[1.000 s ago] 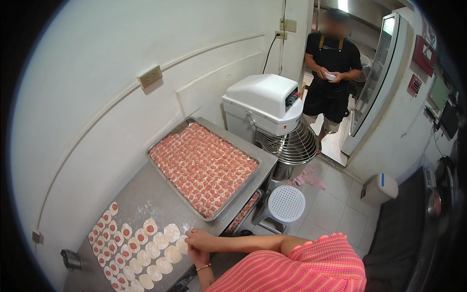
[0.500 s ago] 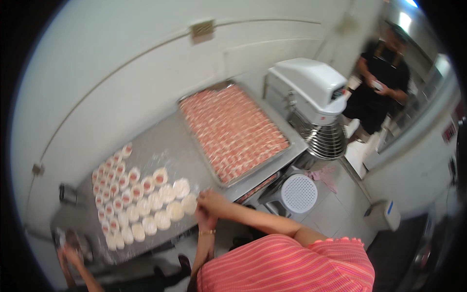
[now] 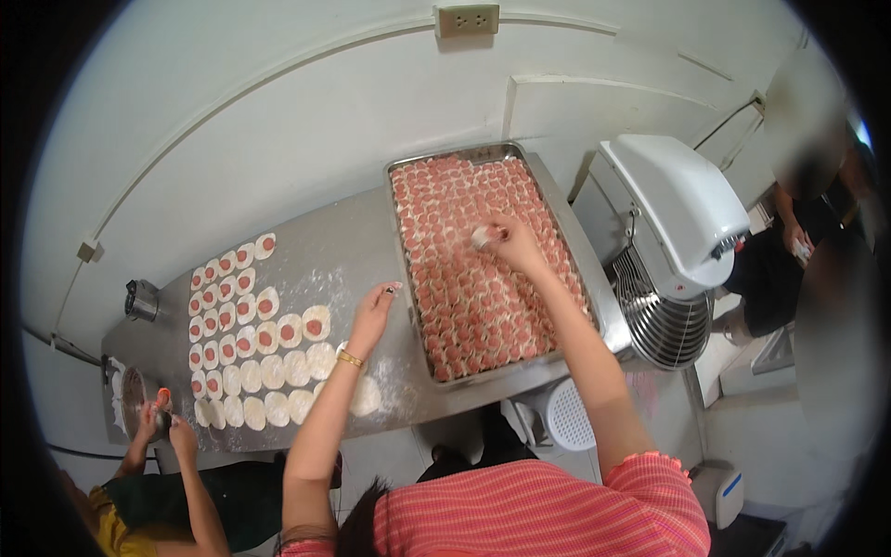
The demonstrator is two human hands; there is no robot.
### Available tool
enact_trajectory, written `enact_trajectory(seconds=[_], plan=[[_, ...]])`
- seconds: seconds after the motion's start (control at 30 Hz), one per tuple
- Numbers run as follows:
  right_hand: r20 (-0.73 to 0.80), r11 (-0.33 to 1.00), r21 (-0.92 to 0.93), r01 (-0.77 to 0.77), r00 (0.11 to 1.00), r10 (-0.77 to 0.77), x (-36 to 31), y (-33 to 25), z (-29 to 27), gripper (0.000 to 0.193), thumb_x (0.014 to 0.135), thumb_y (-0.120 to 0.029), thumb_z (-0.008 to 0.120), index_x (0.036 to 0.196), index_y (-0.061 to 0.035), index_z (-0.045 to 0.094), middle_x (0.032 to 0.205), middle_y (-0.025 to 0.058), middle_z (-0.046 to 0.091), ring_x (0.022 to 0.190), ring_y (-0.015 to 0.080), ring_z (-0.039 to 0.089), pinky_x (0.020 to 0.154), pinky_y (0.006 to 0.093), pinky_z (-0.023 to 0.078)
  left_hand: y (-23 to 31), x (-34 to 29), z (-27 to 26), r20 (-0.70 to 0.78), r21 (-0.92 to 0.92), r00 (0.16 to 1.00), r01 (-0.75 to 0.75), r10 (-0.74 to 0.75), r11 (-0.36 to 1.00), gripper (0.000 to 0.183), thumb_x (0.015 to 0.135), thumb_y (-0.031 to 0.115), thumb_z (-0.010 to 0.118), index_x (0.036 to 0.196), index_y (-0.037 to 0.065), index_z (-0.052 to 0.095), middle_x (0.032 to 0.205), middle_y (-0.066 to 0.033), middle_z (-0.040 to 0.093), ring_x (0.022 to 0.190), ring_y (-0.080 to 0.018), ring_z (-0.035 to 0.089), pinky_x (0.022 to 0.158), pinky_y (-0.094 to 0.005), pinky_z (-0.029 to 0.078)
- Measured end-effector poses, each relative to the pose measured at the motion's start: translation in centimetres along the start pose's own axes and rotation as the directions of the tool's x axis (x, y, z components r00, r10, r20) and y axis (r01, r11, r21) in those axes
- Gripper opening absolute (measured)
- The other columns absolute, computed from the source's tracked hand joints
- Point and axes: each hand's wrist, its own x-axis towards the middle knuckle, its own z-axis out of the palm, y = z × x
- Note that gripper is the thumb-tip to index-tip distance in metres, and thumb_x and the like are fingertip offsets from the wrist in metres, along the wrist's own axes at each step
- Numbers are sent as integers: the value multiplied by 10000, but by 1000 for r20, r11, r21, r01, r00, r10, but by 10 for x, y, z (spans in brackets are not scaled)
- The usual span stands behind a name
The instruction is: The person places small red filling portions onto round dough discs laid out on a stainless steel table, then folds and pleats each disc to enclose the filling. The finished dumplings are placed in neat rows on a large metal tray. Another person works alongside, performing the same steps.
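Observation:
My right hand [image 3: 510,249] is over a large metal tray [image 3: 441,373] filled with rows of small meat-filled dumplings [image 3: 492,316]. Its fingers pinch a pale dumpling [image 3: 481,238] above the rows. My left hand [image 3: 373,314], below a gold bracelet, hovers over the steel table between the tray and the dough wrappers. Its fingertips are pinched together at a tiny pale and reddish bit, too small to name. Left of it lie rows of round dough wrappers [image 3: 277,407]. Many far and left ones carry a dab of pink filling [image 3: 289,331]; the near rows are bare, some partly hidden by my left forearm.
The steel table [image 3: 343,223] is dusted with flour. A co-worker's hands [image 3: 167,429] work at a metal bowl [image 3: 135,395] at its left end. A white dough mixer [image 3: 668,213] stands right of the tray, and a white perforated stool [image 3: 570,415] below. Another person stands far right.
My hands, together at the table's near edge before, are now apart. The right has reached over the tray with a dumpling; the left has moved forward over the table. The view has shifted.

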Motion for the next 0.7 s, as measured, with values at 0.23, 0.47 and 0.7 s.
enact_trajectory(seconds=[0.23,0.47,0.7], plan=[[-103,992,-114,-45,994,34,179,115,-64,345,678,-161,692,1013,-85,657,907,118,667,835,270,638,751,339,492,60,152,28,125,565,880,-443,458,696,284,827,42,476,1095,24,568,1068,-162,581,980,-329,546,878,-376,427],[-100,981,-173,-84,993,67,276,169,-30,244,705,-177,660,933,-89,672,814,140,663,772,280,642,707,354,499,97,311,93,264,780,893,-420,364,464,372,767,37,536,1130,106,579,1162,-71,575,1108,-267,488,949,-376,403],[-11,988,-153,-33,999,32,297,188,-6,290,641,-177,736,892,-53,660,762,105,657,708,238,625,662,329,487,79,399,136,355,896,921,-384,160,222,249,813,183,581,1055,155,634,1109,-43,602,1111,-226,487,931,-381,374]])
